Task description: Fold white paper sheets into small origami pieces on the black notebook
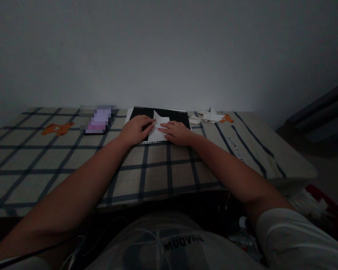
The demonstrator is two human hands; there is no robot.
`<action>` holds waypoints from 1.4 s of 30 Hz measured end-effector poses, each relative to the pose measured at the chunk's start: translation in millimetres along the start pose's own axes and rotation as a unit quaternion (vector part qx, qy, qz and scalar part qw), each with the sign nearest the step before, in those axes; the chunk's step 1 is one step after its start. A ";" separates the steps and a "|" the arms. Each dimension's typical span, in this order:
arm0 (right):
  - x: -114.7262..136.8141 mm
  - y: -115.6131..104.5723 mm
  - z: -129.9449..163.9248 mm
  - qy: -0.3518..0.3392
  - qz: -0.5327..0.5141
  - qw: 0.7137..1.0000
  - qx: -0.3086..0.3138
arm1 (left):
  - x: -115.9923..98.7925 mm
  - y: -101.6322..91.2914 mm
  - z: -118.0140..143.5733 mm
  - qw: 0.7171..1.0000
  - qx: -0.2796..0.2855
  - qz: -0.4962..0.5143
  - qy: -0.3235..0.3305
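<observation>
On the cloth-covered bench point(154, 165), seen from the head, a folded white paper point(159, 132) lies over a black hole-punched cover point(176, 114). The left hand point(135, 129) and right hand point(178, 132) rest on it, loosely spread; uneven pressing could drag or crease it askew.

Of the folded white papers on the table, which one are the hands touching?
The pointed paper lying on the black sheet, touched by the left hand and right hand; the other papers lie farther right, untouched.
</observation>
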State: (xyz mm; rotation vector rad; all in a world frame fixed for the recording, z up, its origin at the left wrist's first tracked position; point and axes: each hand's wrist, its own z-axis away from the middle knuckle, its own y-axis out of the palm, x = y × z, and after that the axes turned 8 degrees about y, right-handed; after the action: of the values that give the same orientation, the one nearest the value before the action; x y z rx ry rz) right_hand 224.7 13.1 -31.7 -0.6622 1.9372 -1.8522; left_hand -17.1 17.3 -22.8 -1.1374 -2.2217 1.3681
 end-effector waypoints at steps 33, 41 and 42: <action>-1.8 0.7 -1.3 -0.005 -0.007 1.000 0.008 | -0.5 9.4 1.1 0.993 0.113 0.010 0.034; 0.8 -1.4 0.3 -0.024 -0.019 0.999 0.011 | -3.8 6.7 1.2 0.995 0.089 0.021 0.038; 0.5 -1.2 0.3 -0.025 -0.022 0.999 0.011 | -4.2 7.0 1.1 0.995 0.091 0.020 0.038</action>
State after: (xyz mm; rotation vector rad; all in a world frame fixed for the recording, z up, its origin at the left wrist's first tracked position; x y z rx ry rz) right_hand 224.6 12.6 -30.4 -0.7428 1.8818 -1.8625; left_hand -11.7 15.1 -28.7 -1.1541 -1.9853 1.4844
